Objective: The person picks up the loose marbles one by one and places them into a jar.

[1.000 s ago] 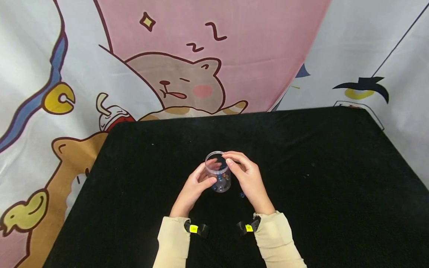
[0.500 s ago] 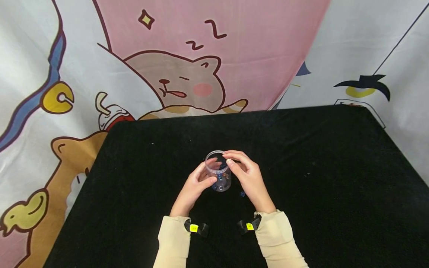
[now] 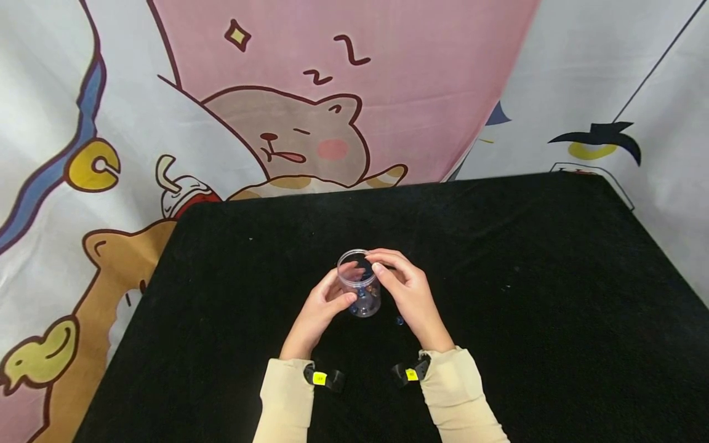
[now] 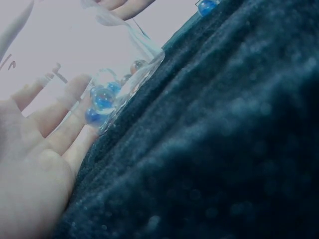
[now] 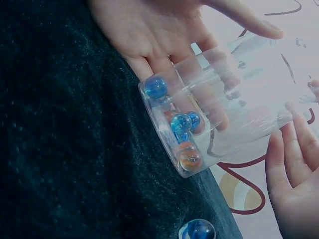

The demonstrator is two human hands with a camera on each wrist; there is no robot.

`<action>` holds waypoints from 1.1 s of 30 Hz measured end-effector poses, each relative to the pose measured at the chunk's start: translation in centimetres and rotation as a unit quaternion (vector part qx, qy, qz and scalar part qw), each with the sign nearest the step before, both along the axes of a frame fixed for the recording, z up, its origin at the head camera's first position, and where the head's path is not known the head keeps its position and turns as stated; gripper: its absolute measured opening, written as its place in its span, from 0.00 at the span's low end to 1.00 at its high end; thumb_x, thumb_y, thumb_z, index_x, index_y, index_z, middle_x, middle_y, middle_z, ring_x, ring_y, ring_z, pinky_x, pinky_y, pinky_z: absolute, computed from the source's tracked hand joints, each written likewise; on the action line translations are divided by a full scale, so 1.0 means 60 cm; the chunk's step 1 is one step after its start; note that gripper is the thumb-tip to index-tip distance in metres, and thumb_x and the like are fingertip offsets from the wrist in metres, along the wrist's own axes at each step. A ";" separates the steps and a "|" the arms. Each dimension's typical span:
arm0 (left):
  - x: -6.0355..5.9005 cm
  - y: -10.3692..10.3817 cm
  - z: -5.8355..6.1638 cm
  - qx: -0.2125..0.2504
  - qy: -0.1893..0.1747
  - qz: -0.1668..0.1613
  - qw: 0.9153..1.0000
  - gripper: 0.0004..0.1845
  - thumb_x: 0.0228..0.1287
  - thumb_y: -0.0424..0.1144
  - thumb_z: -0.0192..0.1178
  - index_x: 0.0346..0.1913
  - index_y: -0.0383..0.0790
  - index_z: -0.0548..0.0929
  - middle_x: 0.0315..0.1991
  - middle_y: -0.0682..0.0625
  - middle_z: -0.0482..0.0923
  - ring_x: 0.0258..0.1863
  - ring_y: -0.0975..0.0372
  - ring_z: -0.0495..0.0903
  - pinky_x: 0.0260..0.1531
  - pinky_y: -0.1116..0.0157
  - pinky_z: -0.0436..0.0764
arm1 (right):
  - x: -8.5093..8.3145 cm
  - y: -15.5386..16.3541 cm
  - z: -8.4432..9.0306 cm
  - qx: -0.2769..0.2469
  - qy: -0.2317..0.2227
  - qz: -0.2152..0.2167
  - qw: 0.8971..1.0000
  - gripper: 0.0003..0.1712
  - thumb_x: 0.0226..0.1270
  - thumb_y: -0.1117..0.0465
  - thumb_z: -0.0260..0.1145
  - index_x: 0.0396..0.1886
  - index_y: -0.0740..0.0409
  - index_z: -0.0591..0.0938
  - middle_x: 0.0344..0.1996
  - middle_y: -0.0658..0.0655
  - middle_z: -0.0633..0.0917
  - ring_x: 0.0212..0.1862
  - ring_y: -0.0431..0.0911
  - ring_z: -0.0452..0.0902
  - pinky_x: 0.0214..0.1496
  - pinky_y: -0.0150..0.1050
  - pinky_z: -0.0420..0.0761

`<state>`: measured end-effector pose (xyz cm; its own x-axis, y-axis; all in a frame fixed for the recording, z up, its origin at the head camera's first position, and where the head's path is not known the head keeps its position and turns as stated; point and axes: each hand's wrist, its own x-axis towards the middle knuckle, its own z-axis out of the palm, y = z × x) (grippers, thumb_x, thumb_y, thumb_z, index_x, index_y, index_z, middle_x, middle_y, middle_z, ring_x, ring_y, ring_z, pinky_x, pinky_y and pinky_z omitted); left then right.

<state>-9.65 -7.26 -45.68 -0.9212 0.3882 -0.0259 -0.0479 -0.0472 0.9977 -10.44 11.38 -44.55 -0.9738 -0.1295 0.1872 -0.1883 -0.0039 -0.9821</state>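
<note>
**Both hands around clear jar with marbles, frame centre**

Jar (image 3: 360,290) stands on the black cloth (image 3: 526,320) at centre of the head view, open mouth up. Marbles (image 5: 180,130) sit at its bottom: several blue, at least one orange. One loose marble (image 3: 399,320) lies on the cloth just right of the jar base, below the right palm; in the right wrist view it shows at the bottom edge (image 5: 197,230).

Left hand (image 3: 321,307) cups the jar's left side, fingers curved round the wall, thumb on the near side. Right hand (image 3: 407,292) sits on the right side, fingers curled over the rim (image 3: 354,252), thumb near the top edge. Whether its fingertips pinch anything small cannot be told.

Doing it well, as I judge it: keep the left hand's hold low and steady so the jar stays upright, keep right fingertips over the mouth rather than pushing the wall, mind the loose marble by the base.

Hard to see: exact marble count, as they overlap. Left wrist view is hazy, the jar wall blurred against the backdrop. Jar's far side is hidden behind fingers. Sleeves (image 3: 288,400) cut off at the bottom edge. Cartoon backdrop (image 3: 332,92) fills the upper frame.
</note>
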 end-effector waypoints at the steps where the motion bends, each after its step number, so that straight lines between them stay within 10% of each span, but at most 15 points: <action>1: 0.000 0.000 -0.001 0.000 0.000 0.001 1.000 0.26 0.62 0.35 0.53 0.63 0.45 0.63 0.60 0.46 0.66 0.59 0.53 0.65 0.55 0.55 0.65 | 0.000 0.000 -0.001 0.001 0.001 -0.001 1.000 0.14 0.63 0.50 0.56 0.46 0.44 0.79 0.50 0.46 0.76 0.54 0.41 0.69 0.53 0.43 0.71; 33: -0.001 -0.001 -0.002 -0.006 0.009 0.003 1.000 0.26 0.62 0.34 0.53 0.63 0.44 0.63 0.60 0.45 0.66 0.58 0.59 0.67 0.56 0.54 0.65 | 0.013 -0.002 0.044 -0.017 -0.011 -0.002 1.000 0.16 0.67 0.61 0.52 0.50 0.62 0.77 0.47 0.56 0.78 0.51 0.46 0.73 0.54 0.42 0.71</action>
<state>-9.72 -7.30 -45.79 -0.9240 0.3822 -0.0134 -0.0288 -0.0347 0.9990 -9.68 11.23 -41.91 -0.9781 -0.1195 0.1705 -0.1673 -0.0363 -0.9852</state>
